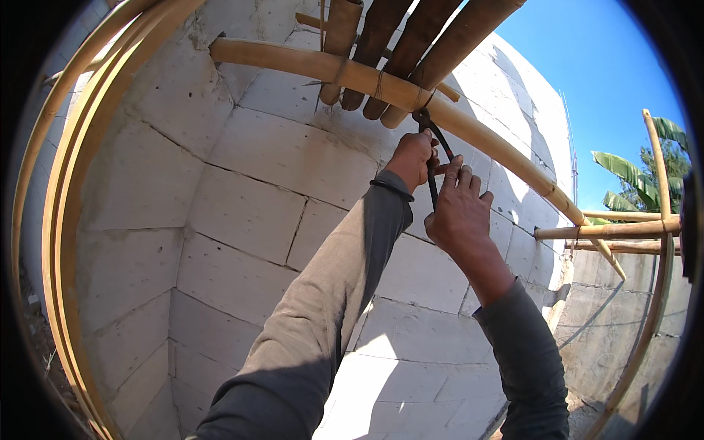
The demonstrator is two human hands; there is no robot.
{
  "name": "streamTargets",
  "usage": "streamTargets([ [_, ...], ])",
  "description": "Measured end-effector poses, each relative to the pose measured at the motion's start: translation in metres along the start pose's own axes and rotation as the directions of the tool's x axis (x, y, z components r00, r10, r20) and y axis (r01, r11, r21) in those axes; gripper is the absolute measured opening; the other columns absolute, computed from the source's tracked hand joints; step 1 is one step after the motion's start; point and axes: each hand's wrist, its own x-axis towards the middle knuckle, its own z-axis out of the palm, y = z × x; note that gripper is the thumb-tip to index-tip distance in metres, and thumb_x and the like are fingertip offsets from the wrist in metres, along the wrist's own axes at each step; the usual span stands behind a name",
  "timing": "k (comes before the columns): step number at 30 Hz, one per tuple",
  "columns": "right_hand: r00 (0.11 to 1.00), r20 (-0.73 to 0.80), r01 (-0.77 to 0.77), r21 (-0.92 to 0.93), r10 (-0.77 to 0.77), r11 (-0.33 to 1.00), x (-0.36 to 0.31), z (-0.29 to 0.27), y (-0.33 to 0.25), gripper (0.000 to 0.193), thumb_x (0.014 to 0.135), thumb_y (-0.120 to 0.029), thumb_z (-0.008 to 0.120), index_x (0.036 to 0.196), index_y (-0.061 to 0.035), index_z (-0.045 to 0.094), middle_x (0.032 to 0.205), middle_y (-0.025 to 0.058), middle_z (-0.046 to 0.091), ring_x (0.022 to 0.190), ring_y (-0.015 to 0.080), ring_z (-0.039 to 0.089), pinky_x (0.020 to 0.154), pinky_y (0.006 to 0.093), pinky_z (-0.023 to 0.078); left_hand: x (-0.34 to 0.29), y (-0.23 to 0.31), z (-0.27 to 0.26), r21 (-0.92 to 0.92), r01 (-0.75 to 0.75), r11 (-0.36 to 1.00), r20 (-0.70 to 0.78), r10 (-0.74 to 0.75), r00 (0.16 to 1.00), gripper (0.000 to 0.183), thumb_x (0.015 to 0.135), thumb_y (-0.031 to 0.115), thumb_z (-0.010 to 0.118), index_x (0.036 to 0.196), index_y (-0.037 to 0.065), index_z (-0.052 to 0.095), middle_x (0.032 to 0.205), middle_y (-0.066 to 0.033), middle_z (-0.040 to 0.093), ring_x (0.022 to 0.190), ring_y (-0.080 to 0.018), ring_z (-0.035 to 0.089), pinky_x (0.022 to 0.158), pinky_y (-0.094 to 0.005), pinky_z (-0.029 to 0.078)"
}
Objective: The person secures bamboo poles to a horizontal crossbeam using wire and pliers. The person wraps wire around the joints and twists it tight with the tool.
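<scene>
Holds with the right grip [466,209] the handles of black pincers [421,115], narrowly, with fingers curled over one handle. Closes the left grip [413,156], between ten and eleven o'clock from the right, just below the tool's head; cannot tell whether around a handle, a wire end or both.

Rests the pincers, head upward, at the underside of a long pale bamboo pole [484,140], at twelve o'clock from the left grip and close to thin dark wire ties [379,85]. Could, by judgement, slip off if set on too little wire, or if turned at a slant from so high a reach. Could snap the wire if twisted or squeezed too hard, or leave a slack tie if turned too little. Could nip the left grip too, if placed this close to the moving handles.

Looks dark and matt on the pincers: slim, gently bowed in the handles, small and rounded at the head, partly hidden lower down. Looks thin and nearly black on the wire, looped around the bamboo.

Shows, past the pole at twelve o'clock, four browner bamboo lengths [425,44] crossing behind, with ends poking out below. Gives way to a pale block wall [242,220] at nine o'clock, to blue sky [572,51] at one, and to broad green leaves [623,172] and more bamboo poles [623,231] near three.
</scene>
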Motion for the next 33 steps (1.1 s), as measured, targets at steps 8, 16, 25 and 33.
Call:
streamTargets([
  [8, 0.981, 0.043, -0.193, 0.112, 0.189, 0.975, 0.037, 0.003, 0.008, 0.057, 0.089, -0.011, 0.053, 0.139, 0.0093, 0.033, 0.127, 0.0237, 0.049, 0.117, 0.0361, 0.052, 0.091, 0.0506, 0.046, -0.01, -0.009, 0.024, 0.054, -0.093, 0.994, -0.048, 0.096, 0.994, 0.031, 0.102, 0.029, 0.046, 0.094, 0.002, 0.058, 0.075, -0.0034, 0.054, 0.063, -0.014, 0.051, 0.06, -0.0285, 0.046],
  [16, 0.995, -0.097, 0.031, 0.104, -0.021, 0.994, 0.048, 0.021, 0.055, 0.043, 0.084, -0.002, 0.051, 0.126, 0.0069, 0.044, 0.111, 0.0252, 0.056, 0.105, 0.0404, 0.059, 0.086, 0.0462, 0.051, -0.001, -0.024, 0.025, -0.032, -0.216, 0.976, 0.044, 0.218, 0.975, 0.03, 0.102, 0.026, 0.045, 0.103, 0.0, 0.06, 0.101, -0.0101, 0.064, 0.079, -0.0182, 0.061, 0.072, -0.031, 0.05],
  [25, 0.966, -0.192, 0.211, 0.189, -0.174, 0.959, 0.07, 0.044, 0.098, 0.047, 0.082, 0.004, 0.048, 0.129, 0.0004, 0.044, 0.112, 0.0234, 0.055, 0.103, 0.0412, 0.058, 0.086, 0.0476, 0.05, 0.021, -0.04, 0.038, -0.111, -0.27, 0.956, 0.062, 0.278, 0.959, 0.031, 0.103, 0.023, 0.042, 0.105, -0.004, 0.058, 0.101, -0.0132, 0.064, 0.086, -0.0219, 0.067, 0.075, -0.0301, 0.055],
  [33, 0.973, -0.195, 0.182, 0.337, -0.12, 0.924, 0.065, 0.061, 0.086, 0.049, 0.079, 0.006, 0.049, 0.127, -0.0042, 0.044, 0.117, 0.0228, 0.054, 0.108, 0.0405, 0.057, 0.084, 0.0479, 0.048, 0.022, -0.039, 0.025, 0.106, -0.322, 0.941, 0.051, 0.318, 0.947, 0.029, 0.101, 0.022, 0.045, 0.103, -0.004, 0.058, 0.09, -0.0127, 0.066, 0.079, -0.0201, 0.065, 0.066, -0.032, 0.052],
])
